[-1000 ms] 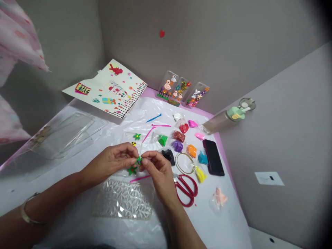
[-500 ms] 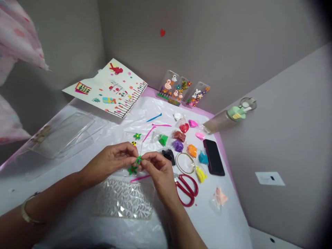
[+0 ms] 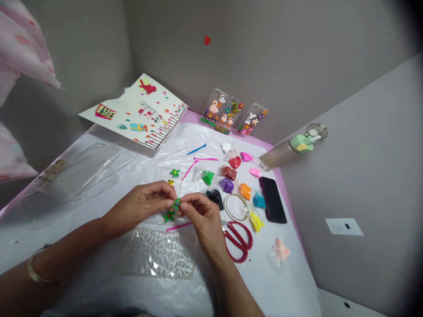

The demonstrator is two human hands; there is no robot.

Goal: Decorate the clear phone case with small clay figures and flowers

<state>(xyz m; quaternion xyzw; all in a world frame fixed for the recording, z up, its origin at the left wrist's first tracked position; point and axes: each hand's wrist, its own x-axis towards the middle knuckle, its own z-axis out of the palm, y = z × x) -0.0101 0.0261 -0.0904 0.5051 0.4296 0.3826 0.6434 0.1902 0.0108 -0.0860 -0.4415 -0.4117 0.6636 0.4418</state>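
Between the fingertips of both hands is a small green clay flower (image 3: 177,203) with a purple middle. My left hand (image 3: 145,202) pinches it from the left, and my right hand (image 3: 201,213) pinches its right side. Just below lies another green clay flower (image 3: 168,216) with a red centre, on a clear phone case (image 3: 160,172) partly hidden by my hands. Higher on that case sit a green flower with a yellow centre (image 3: 175,173) and a yellow-and-black clay piece (image 3: 170,182). A clear faceted case (image 3: 158,255) lies nearer to me.
Right of my hands are red-handled scissors (image 3: 238,242), a gold bangle (image 3: 235,208), several bagged clay lumps (image 3: 228,173) and a dark phone (image 3: 273,200). Modelling tools (image 3: 196,149), decorated cases (image 3: 214,108), a notebook (image 3: 135,114) and a bottle (image 3: 284,152) stand or lie farther back.
Both hands stay in nearly the same place, still pinching the green flower. Its position between the fingertips looks almost unchanged.
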